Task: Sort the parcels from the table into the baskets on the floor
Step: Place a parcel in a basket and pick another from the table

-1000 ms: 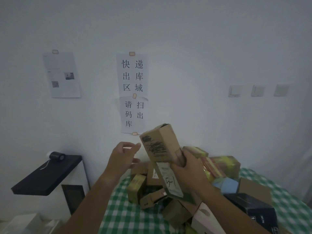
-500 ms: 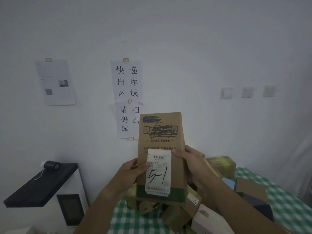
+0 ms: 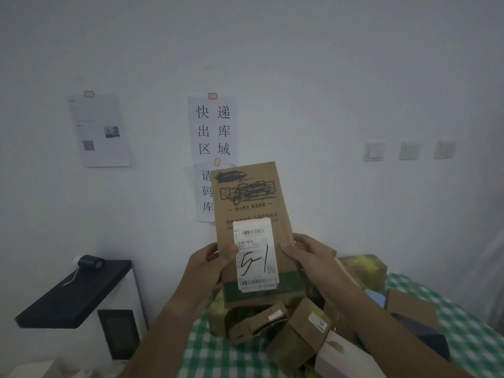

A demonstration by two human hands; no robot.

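A tall brown cardboard parcel (image 3: 251,208) stands upright in front of me, its white shipping label (image 3: 256,255) with a handwritten "51" facing the camera. My left hand (image 3: 210,264) grips its left edge with the thumb on the front. My right hand (image 3: 308,255) grips the right edge. Below it, a heap of parcels (image 3: 294,328) lies on the table with the green checked cloth (image 3: 218,356): brown boxes, yellow-green ones (image 3: 365,268), a pink-white one (image 3: 343,356) and a dark one (image 3: 425,336). No basket is in view.
A white cabinet with a black top (image 3: 76,293) stands at the left, a black tape roll (image 3: 90,261) on it. Paper notices (image 3: 212,126) and wall switches (image 3: 373,151) are on the white wall behind the table.
The parcel went from tilted in my right hand alone to upright with the label facing me. My left hand came in and took hold of its left edge.
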